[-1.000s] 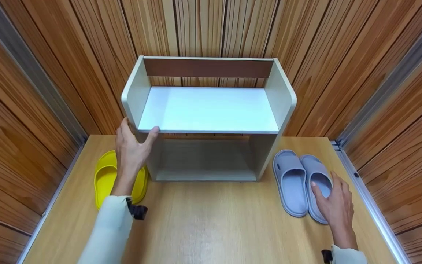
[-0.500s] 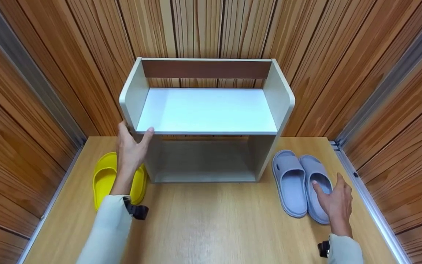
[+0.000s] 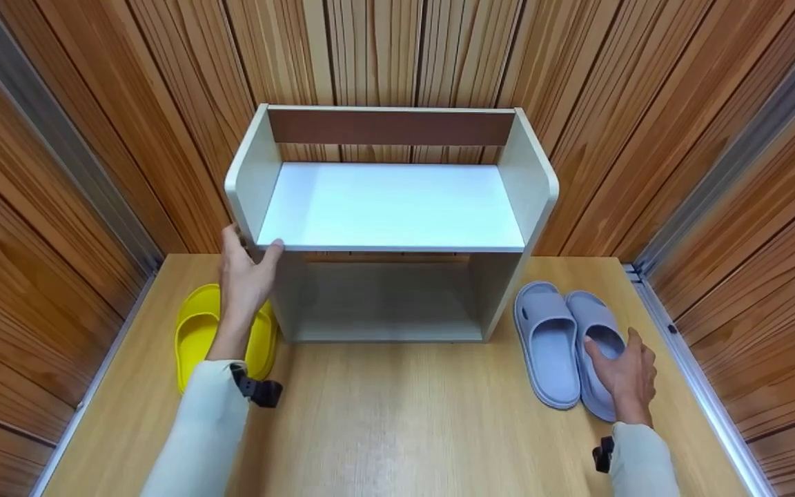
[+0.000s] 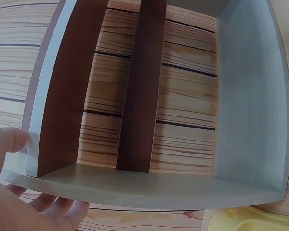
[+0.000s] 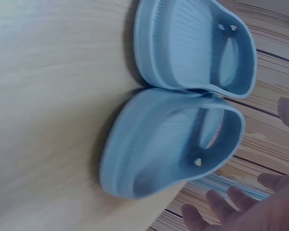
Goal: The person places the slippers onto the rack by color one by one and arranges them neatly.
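Observation:
A small pale two-tier shoe rack (image 3: 390, 248) stands against the back wall. My left hand (image 3: 243, 286) grips its left side panel: the thumb lies at the front edge of the upper shelf board, the fingers round the outer face, as the left wrist view also shows the hand (image 4: 31, 207). Below that forearm is a pair of yellow slippers (image 3: 194, 342), partly hidden by it. On the right, my right hand (image 3: 629, 376) hovers with spread, relaxed fingers over the outer of two grey slippers (image 3: 553, 359). In the right wrist view the fingers hold nothing.
Wood-panelled walls (image 3: 756, 276) rise at the back and both sides. A metal rail (image 3: 701, 407) edges the floor on the right. The light wooden floor (image 3: 397, 421) extends in front of the rack.
My right hand has drifted slightly left over the grey slipper. My left thumb has shifted a little left along the board's edge. Rack and slippers stay in place.

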A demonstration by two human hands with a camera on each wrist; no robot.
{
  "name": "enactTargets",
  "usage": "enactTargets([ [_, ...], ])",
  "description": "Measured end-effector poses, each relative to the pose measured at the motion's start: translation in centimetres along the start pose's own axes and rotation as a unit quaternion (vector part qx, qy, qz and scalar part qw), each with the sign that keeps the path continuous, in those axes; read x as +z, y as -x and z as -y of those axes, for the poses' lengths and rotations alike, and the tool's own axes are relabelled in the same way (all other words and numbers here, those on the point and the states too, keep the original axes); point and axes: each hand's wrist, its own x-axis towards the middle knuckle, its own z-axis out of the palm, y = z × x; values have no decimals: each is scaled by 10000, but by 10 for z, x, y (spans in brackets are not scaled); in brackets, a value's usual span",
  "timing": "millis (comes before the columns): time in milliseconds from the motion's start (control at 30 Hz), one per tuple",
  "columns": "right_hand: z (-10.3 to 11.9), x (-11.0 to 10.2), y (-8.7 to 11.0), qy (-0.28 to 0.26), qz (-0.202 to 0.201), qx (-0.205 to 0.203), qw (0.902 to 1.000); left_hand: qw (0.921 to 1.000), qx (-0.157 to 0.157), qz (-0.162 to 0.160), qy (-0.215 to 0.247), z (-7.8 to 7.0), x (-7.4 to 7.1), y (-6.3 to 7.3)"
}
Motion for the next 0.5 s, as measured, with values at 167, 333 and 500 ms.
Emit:
enactTargets([
  [167, -3, 2, -5, 24, 84, 157, 9998, 9999, -75, 73, 93, -2, -1, 0],
  [333, -6, 4, -12, -38, 80, 196, 9998, 9998, -90, 103, 149, -4, -1, -1],
  [500, -9, 13, -15, -63, 180, 223, 9996, 9998, -100, 125, 139, -3, -3, -2],
])
